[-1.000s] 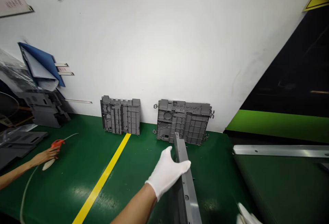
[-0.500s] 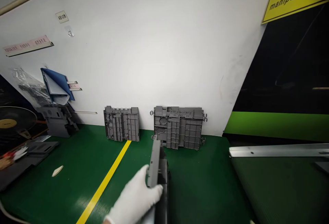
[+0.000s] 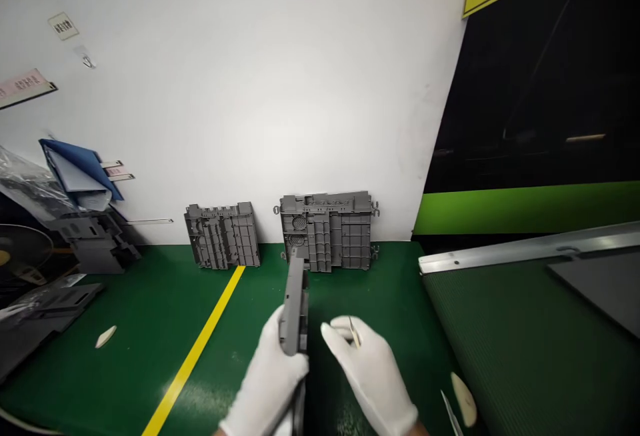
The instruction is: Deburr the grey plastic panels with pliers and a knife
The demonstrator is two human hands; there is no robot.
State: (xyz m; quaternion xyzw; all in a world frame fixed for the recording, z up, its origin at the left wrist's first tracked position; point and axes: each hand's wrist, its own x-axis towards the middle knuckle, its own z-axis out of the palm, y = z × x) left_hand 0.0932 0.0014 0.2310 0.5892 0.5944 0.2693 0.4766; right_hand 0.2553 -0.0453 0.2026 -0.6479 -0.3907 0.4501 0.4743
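Observation:
My left hand (image 3: 270,376), in a white glove, grips a dark grey moulded plastic panel (image 3: 294,309) that stands on edge, seen narrow side on. To its right is my gloved right hand (image 3: 370,369), apart from the panel. Between its curled fingers sits a slim pointed tool (image 3: 355,333) with a dark tip and a pale lower part; its exact kind is unclear. Beyond my hands, a larger grey panel (image 3: 340,236) with two round mesh grilles and a smaller ribbed panel (image 3: 223,239) lean upright against the white wall.
At the lower right lie a cream oval piece (image 3: 464,399) and a pointed metal blade (image 3: 451,413). A ribbed green conveyor belt (image 3: 520,316) with a metal rail (image 3: 500,256) runs along the right. Grey parts (image 3: 50,319) and a blue folder (image 3: 83,169) are on the left.
My right hand has come into view, holding the slim tool. The camera has turned right, bringing the blade and second cream piece into view. My left hand still grips the panel.

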